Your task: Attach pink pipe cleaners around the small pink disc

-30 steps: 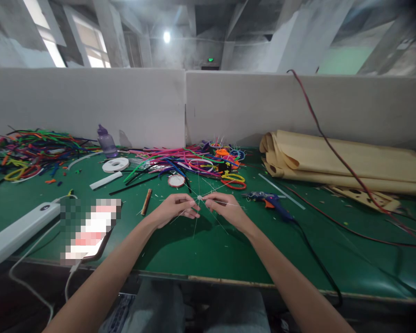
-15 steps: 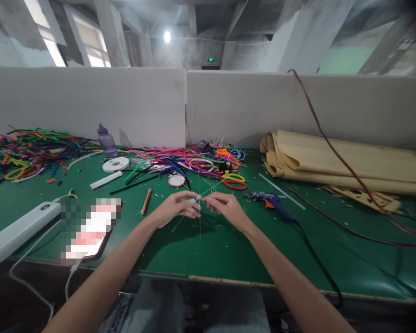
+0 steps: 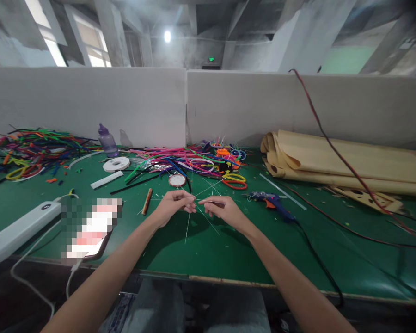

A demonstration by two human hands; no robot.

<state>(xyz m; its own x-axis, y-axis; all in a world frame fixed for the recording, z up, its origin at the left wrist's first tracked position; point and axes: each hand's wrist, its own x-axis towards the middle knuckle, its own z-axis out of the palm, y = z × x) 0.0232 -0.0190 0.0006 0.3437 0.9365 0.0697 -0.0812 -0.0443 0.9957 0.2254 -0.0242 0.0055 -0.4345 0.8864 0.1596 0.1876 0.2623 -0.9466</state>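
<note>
Several thin, pale, straight wires (image 3: 208, 218) spread out like a star between my hands, above the green table. My left hand (image 3: 175, 206) pinches them near the middle where they cross, thumb against the fingertips. Close by on the other side, my right hand (image 3: 222, 208) has its thumb and forefinger closed on one of the wires, its other fingers curled in. The exact point where the wires join is hidden by my left fingertips. Whether the wires are metal or plastic, I cannot tell.
A blue glue gun (image 3: 272, 202) lies to the right, its cable running to the table edge. Scissors (image 3: 235, 181), a small round dish (image 3: 177, 180) and colourful pipe cleaners (image 3: 169, 155) lie behind. On the left are a phone (image 3: 97, 231) and a white power strip (image 3: 22, 229).
The star of wires has turned and shifted slightly left. My left thumb and fingers have closed over its middle, where they were spread before; my right hand stays nearly in place.
</note>
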